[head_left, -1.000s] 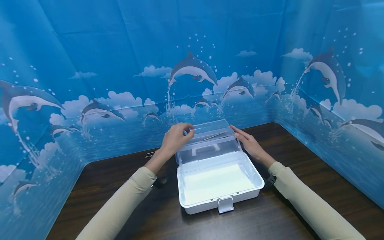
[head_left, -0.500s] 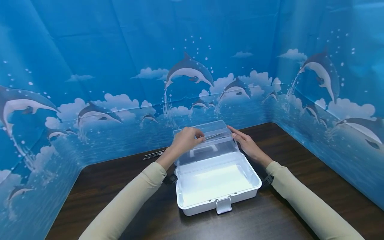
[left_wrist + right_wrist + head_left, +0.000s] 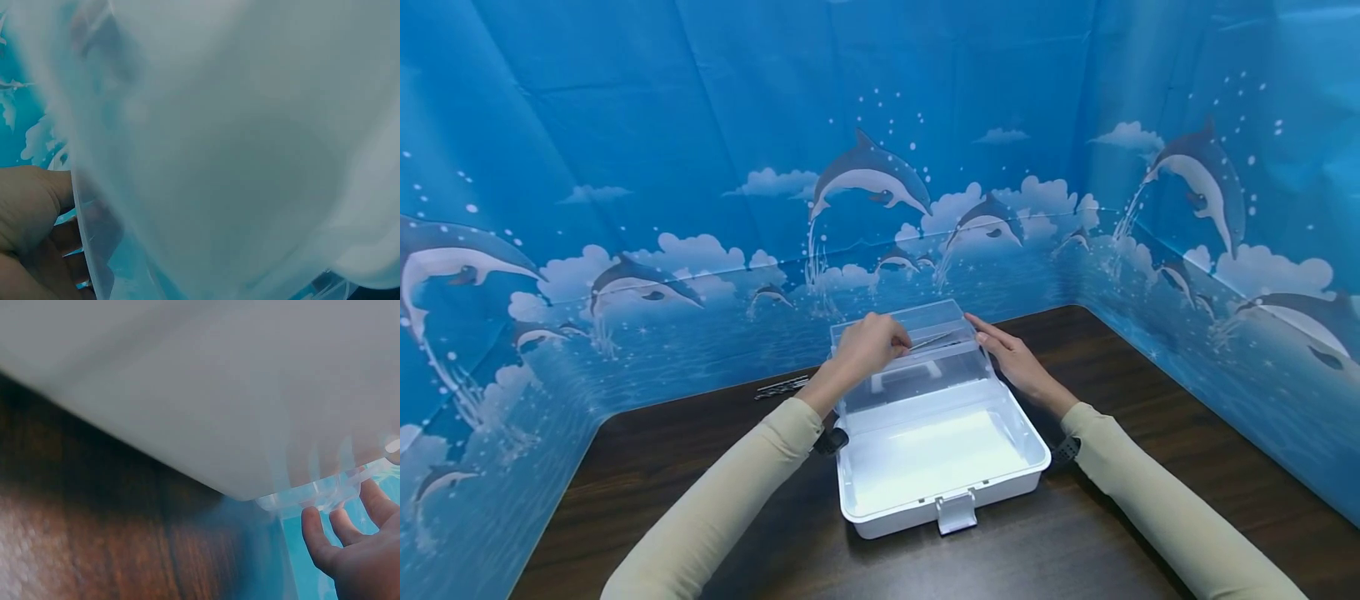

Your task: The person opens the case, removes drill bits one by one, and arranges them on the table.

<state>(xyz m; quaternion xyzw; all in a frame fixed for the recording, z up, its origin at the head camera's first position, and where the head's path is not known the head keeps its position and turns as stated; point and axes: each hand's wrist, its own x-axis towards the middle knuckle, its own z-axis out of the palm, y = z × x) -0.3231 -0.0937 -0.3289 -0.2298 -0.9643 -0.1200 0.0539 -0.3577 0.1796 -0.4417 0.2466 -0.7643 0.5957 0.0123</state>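
Note:
A white plastic box (image 3: 943, 502) with a clear lid (image 3: 917, 377) stands opened on the dark table, its lid tipped back. In a shallow clear compartment of the lid lies a slim metal rod (image 3: 934, 340). My left hand (image 3: 865, 346) reaches over the lid, thumb and fingertips pinching the rod's left end. The left wrist view has that hand (image 3: 34, 231) at the lid's edge, partly hidden behind clear plastic. My right hand (image 3: 1015, 362) rests against the lid's right side. Its fingers (image 3: 319, 540) are spread and extended along the clear rim in the right wrist view.
Several slim metal rods (image 3: 782, 386) lie on the wooden table (image 3: 700, 442) left of the lid. A white latch (image 3: 957, 512) hangs at the box's front. Blue dolphin-print curtains (image 3: 737, 167) stand close behind the table and along both sides.
My left hand has moved right and down from above the lid to the rod's left end, its fingers closing together. My right hand stays at the lid's side. The head view has shifted slightly.

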